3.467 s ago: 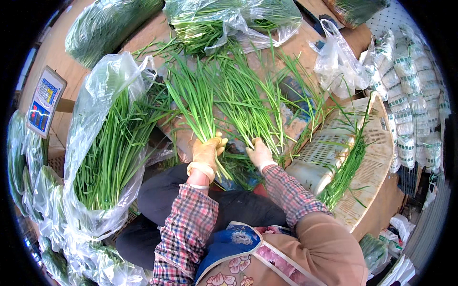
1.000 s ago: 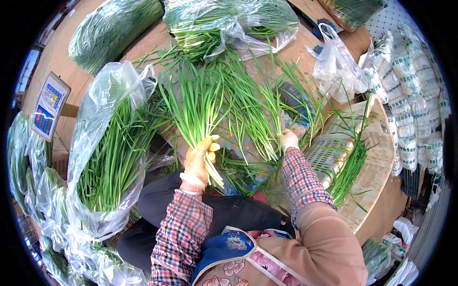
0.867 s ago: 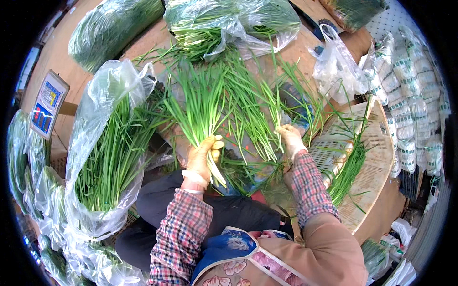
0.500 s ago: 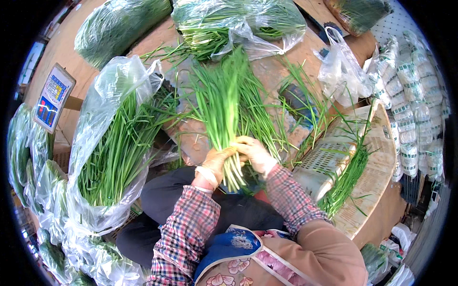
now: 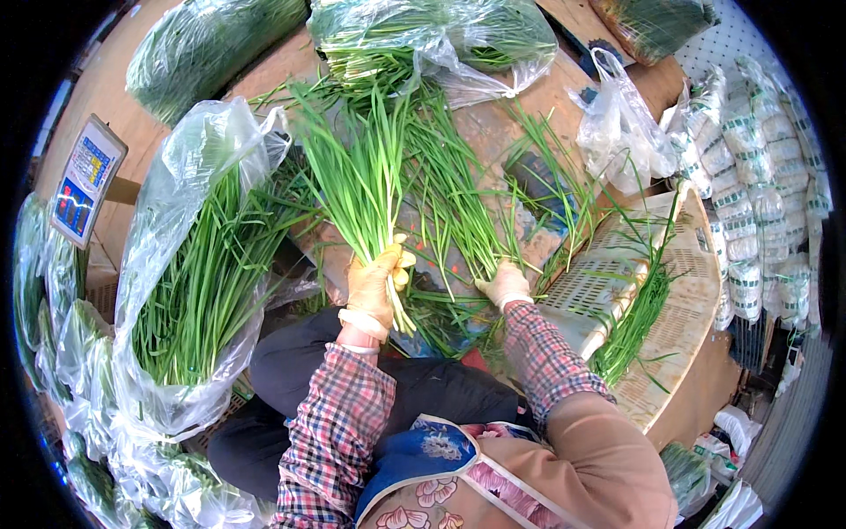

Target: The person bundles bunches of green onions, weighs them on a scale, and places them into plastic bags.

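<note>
My left hand [image 5: 374, 286], in a yellowish glove, is closed round a bunch of garlic chives [image 5: 359, 189]. Their pale stalk ends stick out below the fist and the green leaves fan away to the far left. Farther right, more garlic chives [image 5: 445, 189] lie loose on the worktop. My right hand [image 5: 506, 284], gloved too, is closed at the lower ends of these stalks; its fingertips are partly hidden. Under and between the hands are scattered leaf scraps [image 5: 441, 322].
At left stands an open clear bag [image 5: 198, 141] of chives, with a scale display [image 5: 88, 181] behind it. Wrapped chives [image 5: 432, 40] lie at the far side. A pale plastic crate [image 5: 679, 326] with loose leaves stands right, below a white plastic bag [image 5: 626, 132]. Stacked wrapped packs [image 5: 749, 194] line the right.
My hands have parted. The left has moved slightly left with the bunch, which now leans left; the right has let go of it and moved right to the lying chives.
</note>
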`<state>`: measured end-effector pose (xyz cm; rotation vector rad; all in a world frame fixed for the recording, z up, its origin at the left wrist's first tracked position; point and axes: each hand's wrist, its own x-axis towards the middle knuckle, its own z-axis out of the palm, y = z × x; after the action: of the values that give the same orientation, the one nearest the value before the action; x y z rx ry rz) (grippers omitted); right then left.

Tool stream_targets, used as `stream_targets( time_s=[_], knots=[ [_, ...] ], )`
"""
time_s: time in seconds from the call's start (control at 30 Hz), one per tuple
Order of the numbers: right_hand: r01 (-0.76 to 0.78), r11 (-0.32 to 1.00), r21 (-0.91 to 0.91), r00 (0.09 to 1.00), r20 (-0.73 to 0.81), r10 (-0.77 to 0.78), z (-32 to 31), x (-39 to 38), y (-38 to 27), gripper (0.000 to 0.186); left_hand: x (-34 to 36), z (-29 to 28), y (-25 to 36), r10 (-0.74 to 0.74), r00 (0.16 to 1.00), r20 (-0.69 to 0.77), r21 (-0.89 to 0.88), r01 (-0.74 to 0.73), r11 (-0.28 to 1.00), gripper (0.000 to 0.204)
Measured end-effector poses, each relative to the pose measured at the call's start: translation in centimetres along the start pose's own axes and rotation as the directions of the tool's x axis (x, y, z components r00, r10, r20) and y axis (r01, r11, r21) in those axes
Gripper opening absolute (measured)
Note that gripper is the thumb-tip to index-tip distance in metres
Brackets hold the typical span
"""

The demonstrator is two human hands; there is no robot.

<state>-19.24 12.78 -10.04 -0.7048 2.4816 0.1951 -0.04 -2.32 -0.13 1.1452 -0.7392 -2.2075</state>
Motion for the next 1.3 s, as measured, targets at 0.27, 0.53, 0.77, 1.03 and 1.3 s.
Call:
stream_targets(
  time_s=[0.27,0.53,0.77,1.03,1.3],
  knots=[
    [0.2,0.895,0.399,0.967,-0.225,-0.116,-0.6,0.9,3.5,0.029,0.3,0.3,-0.2,-0.071,0.997,0.003,-0.015,0.071,0.997,0.031],
    [0.06,0.29,0.955,0.972,0.011,-0.234,-2.6,-0.2,6.0,0.024,0.5,0.4,-0.2,-0.07,0.998,0.002,-0.008,0.07,0.998,0.028],
    [0.219,0.472,0.854,0.972,-0.146,-0.186,-4.9,-1.2,5.5,0.027,0.2,0.3,-0.2,-0.069,0.996,-0.058,0.054,0.072,0.996,0.024],
    [0.059,0.261,0.963,0.966,0.012,-0.26,-4.7,-4.3,-0.3,0.018,0.9,-1.0,-1.9,-0.245,0.964,-0.101,0.088,0.254,0.963,0.021],
    [0.832,0.442,0.337,0.542,-0.317,-0.778,-6.1,-12.6,-9.6,0.037,0.8,-1.6,-2.9,-0.315,0.948,-0.043,0.115,0.318,0.941,0.019]
  ],
)
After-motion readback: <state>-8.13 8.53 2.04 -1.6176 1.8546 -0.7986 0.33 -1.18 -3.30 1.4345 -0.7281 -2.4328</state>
